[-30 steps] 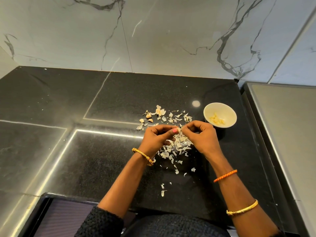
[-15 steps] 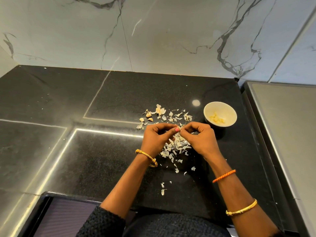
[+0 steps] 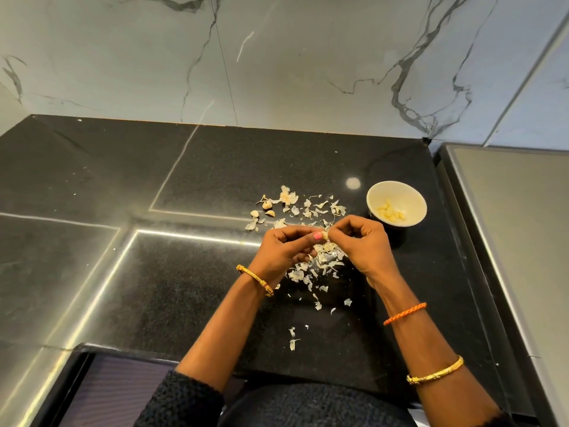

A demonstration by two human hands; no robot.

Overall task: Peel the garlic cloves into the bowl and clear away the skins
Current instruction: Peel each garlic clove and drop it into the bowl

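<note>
Both hands pinch one garlic clove (image 3: 325, 235) over the skins (image 3: 326, 257): left hand (image 3: 284, 249) holds, right hand (image 3: 361, 243) picks. Mid-peel; next, likely drop it into bowl (image 3: 412, 192) at right.

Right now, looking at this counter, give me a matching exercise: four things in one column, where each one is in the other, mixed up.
Things:
1. peeled cloves
2. unpeeled cloves
3. clove being peeled
4. skins

Places:
A. pinched between both hands' fingertips
B. scattered on the black counter
C. inside the white bowl
D. on the counter, left of the far skins

Pairs: 1-C, 2-D, 3-A, 4-B
</note>
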